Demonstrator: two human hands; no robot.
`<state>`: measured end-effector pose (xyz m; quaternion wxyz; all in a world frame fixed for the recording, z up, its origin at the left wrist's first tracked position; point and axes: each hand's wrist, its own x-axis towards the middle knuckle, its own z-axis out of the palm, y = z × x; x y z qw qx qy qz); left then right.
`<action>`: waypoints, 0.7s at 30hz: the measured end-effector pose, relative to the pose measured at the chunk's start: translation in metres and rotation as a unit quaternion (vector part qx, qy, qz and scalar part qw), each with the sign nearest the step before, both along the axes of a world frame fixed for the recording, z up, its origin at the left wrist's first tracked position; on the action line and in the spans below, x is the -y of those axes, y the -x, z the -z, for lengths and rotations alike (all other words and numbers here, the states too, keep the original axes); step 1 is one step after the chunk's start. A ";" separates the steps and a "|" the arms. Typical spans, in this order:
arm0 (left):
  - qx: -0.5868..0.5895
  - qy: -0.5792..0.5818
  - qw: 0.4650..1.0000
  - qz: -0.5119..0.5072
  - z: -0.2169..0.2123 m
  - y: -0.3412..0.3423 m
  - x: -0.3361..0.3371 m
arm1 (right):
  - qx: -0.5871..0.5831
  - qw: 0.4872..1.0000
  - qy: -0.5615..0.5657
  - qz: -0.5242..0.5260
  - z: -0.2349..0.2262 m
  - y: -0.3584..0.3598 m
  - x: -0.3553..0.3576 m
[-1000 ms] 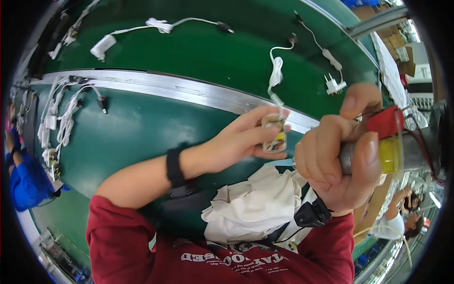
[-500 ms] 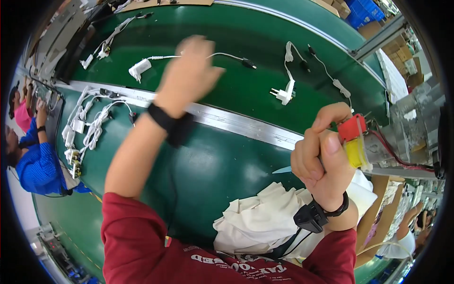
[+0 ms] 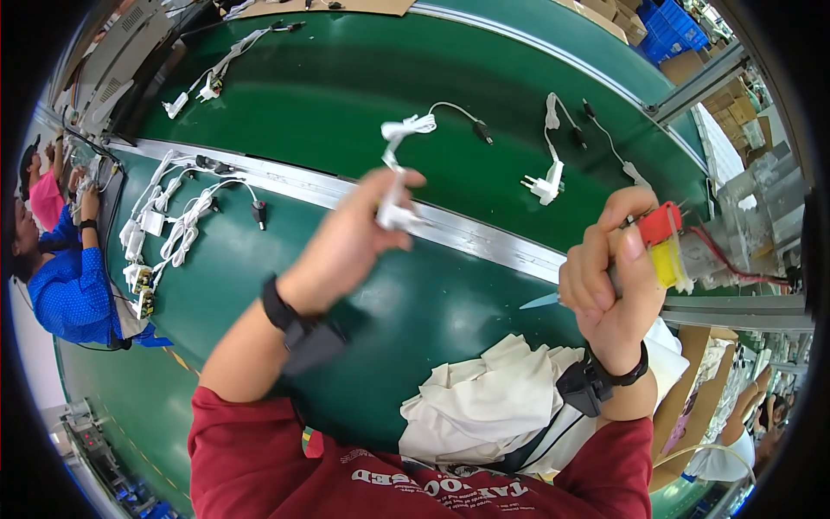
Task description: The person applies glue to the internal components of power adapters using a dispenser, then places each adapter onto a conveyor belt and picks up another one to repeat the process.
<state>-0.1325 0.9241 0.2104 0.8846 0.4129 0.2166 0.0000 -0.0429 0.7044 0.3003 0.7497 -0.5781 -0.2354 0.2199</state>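
Note:
My left hand (image 3: 341, 246), closed, holds a white power plug (image 3: 395, 214) over the metal strip along the belt. Its bundled white cord (image 3: 408, 127) trails away to a black connector (image 3: 483, 131). My right hand (image 3: 609, 281) is closed at the right around a slim tool, whose light-blue pointed end (image 3: 540, 301) sticks out on the left; its kind is hidden. The right thumb and forefinger are beside a red block (image 3: 660, 223) above a yellow one (image 3: 666, 263), wired to a clear fixture (image 3: 735, 233); whether they touch it I cannot tell.
Farther right on the green belt (image 3: 320, 121) lie a white plug with cord (image 3: 545, 183) and another cord (image 3: 605, 130). More corded plugs (image 3: 207, 86) lie far left. Several adapters with cords (image 3: 177, 221) sit left on the bench. Cream cloth (image 3: 484, 398) lies near me. Co-workers sit left.
My left hand has taken the white plug off the belt and drawn it toward me, the cord following. My right hand stays by the red block. The view has shifted slightly.

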 end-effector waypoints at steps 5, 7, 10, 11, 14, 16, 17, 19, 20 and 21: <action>-0.043 0.004 0.992 0.117 -0.003 0.014 0.098 | -0.043 0.998 -0.038 -0.001 -0.005 -0.015 0.001; -0.021 0.043 0.985 0.166 0.008 0.016 0.105 | -0.025 0.999 -0.019 -0.004 -0.001 -0.019 -0.003; 0.026 0.109 0.964 0.242 0.022 0.019 0.112 | -0.006 1.000 0.005 -0.012 0.004 -0.016 -0.004; 0.041 0.123 0.961 0.243 0.023 0.020 0.114 | 0.007 1.000 0.012 -0.025 0.004 -0.015 -0.005; 0.069 0.156 0.955 0.244 0.023 0.021 0.115 | 0.010 0.999 0.023 -0.046 0.006 -0.013 -0.002; 0.072 0.173 0.954 0.236 0.022 0.021 0.113 | -0.005 0.997 0.019 -0.069 0.006 -0.008 0.000; 0.073 0.180 0.953 0.231 0.022 0.021 0.113 | -0.007 0.997 0.023 -0.069 0.005 -0.008 0.000; 0.075 0.185 0.953 0.230 0.023 0.022 0.114 | -0.014 0.997 0.027 -0.069 0.003 -0.008 0.000; 0.079 0.186 0.952 0.230 0.024 0.023 0.114 | -0.016 0.997 0.028 -0.069 0.003 -0.008 0.000; 0.082 0.186 0.952 0.230 0.025 0.023 0.113 | -0.018 0.997 0.030 -0.069 0.004 -0.008 0.001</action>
